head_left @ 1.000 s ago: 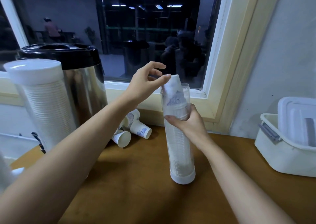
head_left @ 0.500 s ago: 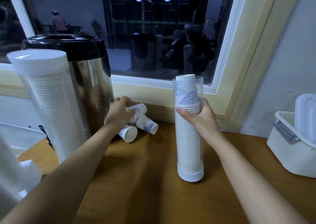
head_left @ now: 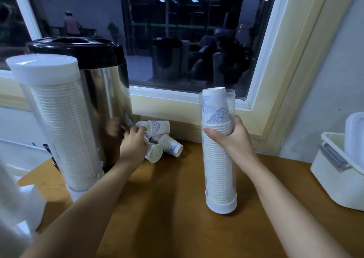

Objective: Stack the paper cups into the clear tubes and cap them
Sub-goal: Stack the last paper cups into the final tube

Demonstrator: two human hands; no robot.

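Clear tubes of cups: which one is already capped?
The left tube, in front of the steel urn: a white cap covers its top. The right tube, held by the right hand, is open-topped, a cup poking out.

Dim indoor light, window glass reflecting ceiling lamps, edges warped and blurred.

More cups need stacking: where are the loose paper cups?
In the head view, the loose paper cups lie left of centre on the table, beside the metal urn, at the left hand.
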